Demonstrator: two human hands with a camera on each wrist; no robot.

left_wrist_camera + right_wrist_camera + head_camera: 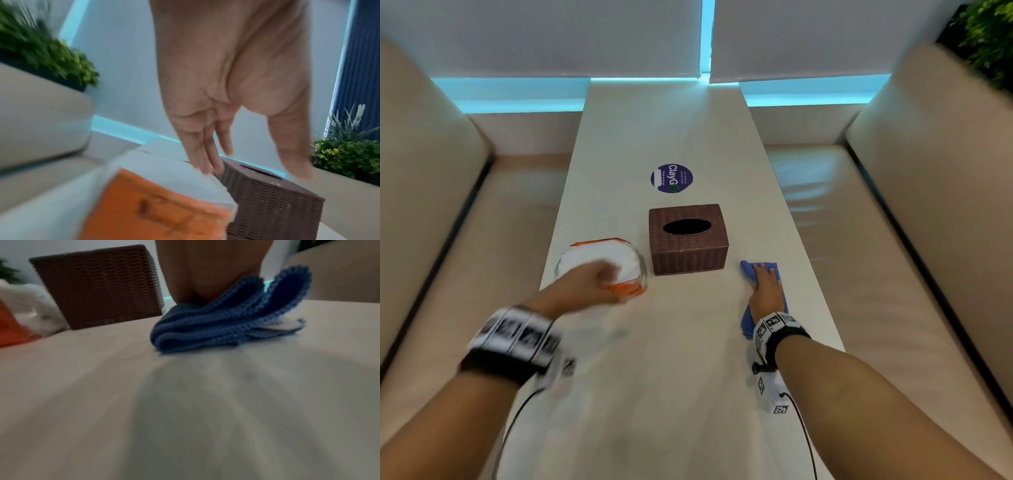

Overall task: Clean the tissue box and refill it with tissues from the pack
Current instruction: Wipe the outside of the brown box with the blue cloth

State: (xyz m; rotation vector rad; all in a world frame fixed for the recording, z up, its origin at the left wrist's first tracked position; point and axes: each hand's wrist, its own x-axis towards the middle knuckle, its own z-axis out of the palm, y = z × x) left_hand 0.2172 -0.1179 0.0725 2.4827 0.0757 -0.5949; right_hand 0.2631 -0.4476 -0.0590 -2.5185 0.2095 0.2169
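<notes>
- The brown woven tissue box stands upright near the middle of the long table, its oval slot dark, and no tissue shows in it; by that I judge it empty and waiting to be wiped before refilling.
- The tissue pack, white with orange ends, lies just left of the box, close enough that the refill will need only a short reach.
- The left hand is over the pack; the wrist view shows its fingers straight and pointing down at the pack's far top edge, thumb spread wide, nothing gripped. Motion blur hides whether the fingertips touch.
- The blue cloth lies folded to the right of the box, apart from it. The right hand rests flat on it, fingers extended, pressing rather than grasping, probably to gather it for the cleaning step.
- A round purple sticker sits beyond the box, and cushioned benches flank the table.
</notes>
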